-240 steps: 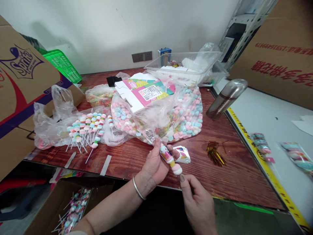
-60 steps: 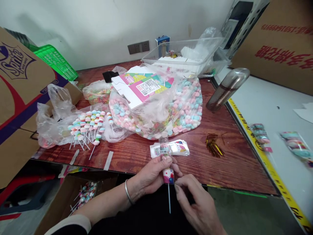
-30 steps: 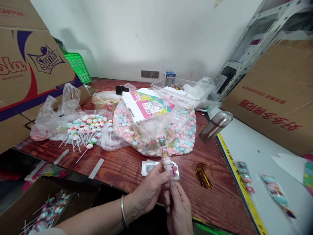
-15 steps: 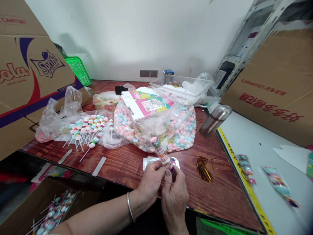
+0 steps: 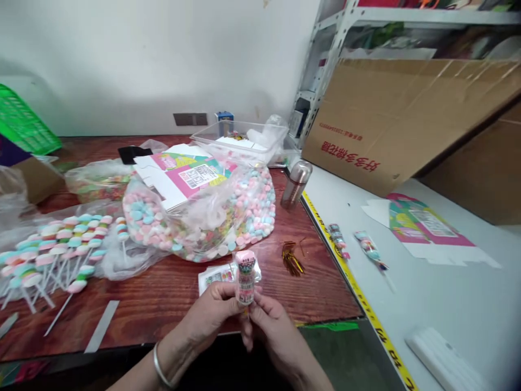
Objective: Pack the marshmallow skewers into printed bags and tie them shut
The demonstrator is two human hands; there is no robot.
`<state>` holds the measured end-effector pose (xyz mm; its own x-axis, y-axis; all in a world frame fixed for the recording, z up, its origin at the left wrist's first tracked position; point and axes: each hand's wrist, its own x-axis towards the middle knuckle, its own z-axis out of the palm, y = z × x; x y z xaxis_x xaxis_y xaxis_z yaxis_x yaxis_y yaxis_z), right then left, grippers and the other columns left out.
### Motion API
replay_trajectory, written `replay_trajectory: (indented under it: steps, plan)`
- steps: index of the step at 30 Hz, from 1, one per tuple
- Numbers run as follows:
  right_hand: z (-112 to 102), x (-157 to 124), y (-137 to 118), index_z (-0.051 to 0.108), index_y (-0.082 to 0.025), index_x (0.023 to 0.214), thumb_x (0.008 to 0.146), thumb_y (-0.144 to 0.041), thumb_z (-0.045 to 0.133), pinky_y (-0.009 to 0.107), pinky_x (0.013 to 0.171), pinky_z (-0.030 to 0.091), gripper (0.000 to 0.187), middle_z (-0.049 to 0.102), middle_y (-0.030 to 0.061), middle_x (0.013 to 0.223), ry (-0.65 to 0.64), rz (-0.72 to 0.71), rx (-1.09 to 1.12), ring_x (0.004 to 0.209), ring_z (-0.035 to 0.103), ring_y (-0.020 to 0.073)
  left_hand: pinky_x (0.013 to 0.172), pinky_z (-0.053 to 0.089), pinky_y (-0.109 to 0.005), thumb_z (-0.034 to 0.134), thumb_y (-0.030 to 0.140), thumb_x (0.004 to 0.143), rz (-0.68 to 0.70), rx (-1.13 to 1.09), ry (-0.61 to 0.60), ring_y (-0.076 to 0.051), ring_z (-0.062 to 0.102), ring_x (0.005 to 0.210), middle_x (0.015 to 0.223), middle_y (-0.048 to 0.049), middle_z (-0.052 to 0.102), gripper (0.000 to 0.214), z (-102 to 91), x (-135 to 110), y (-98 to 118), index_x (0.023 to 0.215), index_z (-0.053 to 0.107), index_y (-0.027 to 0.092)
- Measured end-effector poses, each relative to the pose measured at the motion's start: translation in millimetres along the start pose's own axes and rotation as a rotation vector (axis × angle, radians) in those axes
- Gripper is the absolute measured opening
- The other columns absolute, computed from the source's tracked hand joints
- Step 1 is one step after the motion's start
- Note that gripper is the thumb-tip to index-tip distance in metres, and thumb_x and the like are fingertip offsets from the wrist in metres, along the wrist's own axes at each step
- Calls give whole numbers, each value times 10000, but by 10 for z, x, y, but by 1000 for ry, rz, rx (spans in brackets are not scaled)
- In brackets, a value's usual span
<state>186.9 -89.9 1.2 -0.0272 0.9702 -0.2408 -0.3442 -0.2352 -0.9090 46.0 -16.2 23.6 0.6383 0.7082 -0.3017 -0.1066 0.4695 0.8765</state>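
A marshmallow lollipop in a printed clear wrapper stands upright between my hands. My left hand, with a silver bangle on its wrist, is closed around its lower part from the left. My right hand pinches its bottom end, where the stick is mostly hidden by fingers. Just behind lies a stack of printed wrappers, partly covered by the candy. To the right rests a loose bunch of gold twist ties. Unwrapped marshmallow lollipops are heaped on plastic at the left.
A big clear bag of marshmallows sits mid-table with printed cards on top. Behind is a clear plastic bin. A steel flask stands at the right. Two wrapped lollipops lie on the white table near a carton.
My view has swung right, so the scene sits further left. The lollipop went from tilted to upright, and both hands stay at its lower end.
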Motion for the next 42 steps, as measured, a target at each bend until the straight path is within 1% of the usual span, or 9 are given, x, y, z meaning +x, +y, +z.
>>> replay_trajectory:
  steps: [3,5,9,13,19,24,27,36,42]
  plan:
    - [-523,102,-153,672,-187,836,913,-454,445,285,729,490,359,673,45,829,533,-322,-899,784,620,177,892,436,-346,744,446,729,111,75,164,-231,623,897,843,-84,732,299,-40,70,-14,832,780,167]
    - [-863,235,-229,678,-166,936,916,-381,418,337,802,456,338,673,103,960,754,-314,-1061,892,608,221,839,440,-312,725,433,751,144,165,227,-211,613,847,824,-63,729,279,-80,100,18,833,777,172]
    - [-1264,587,-288,672,-148,853,846,-241,507,367,780,387,189,649,142,914,922,-235,-1261,904,591,270,737,427,-268,688,398,781,176,435,263,-186,592,757,755,-30,706,234,-94,129,126,784,768,178]
    - [-1364,792,-348,598,-166,674,835,-228,533,343,691,348,184,614,126,760,957,-183,-1347,806,598,266,675,421,-260,678,337,777,240,607,365,-189,599,712,719,-26,701,163,-65,191,157,734,754,199]
    - [-945,496,-509,575,-164,862,907,-335,435,321,638,395,226,624,97,781,957,-247,-1180,708,584,217,736,406,-278,548,154,847,494,818,364,-192,599,776,815,-52,679,213,-72,341,116,866,748,225]
    - [-73,260,-314,549,-205,811,878,-514,533,237,470,372,317,490,-47,542,467,-278,-389,472,451,119,727,360,-293,492,101,860,576,894,358,-201,516,766,793,-65,595,266,-8,397,88,852,727,225]
    - [206,328,-135,536,-199,759,834,-539,590,218,423,332,353,453,-67,500,404,-210,-203,436,395,98,723,352,-294,551,133,845,559,799,373,-203,495,735,769,-60,590,205,8,366,65,835,728,236]
    - [203,430,-21,532,-191,753,796,-542,627,210,419,317,366,444,-73,491,399,-156,-146,443,381,94,849,380,-306,615,210,834,533,613,414,-224,560,857,876,-75,655,184,-21,283,66,966,736,252]
    - [203,447,-3,546,-194,783,864,-490,537,229,448,349,306,519,-40,543,423,-220,-346,468,437,114,792,414,-304,556,194,867,467,619,477,-215,593,845,882,-63,682,185,4,305,66,933,725,229]
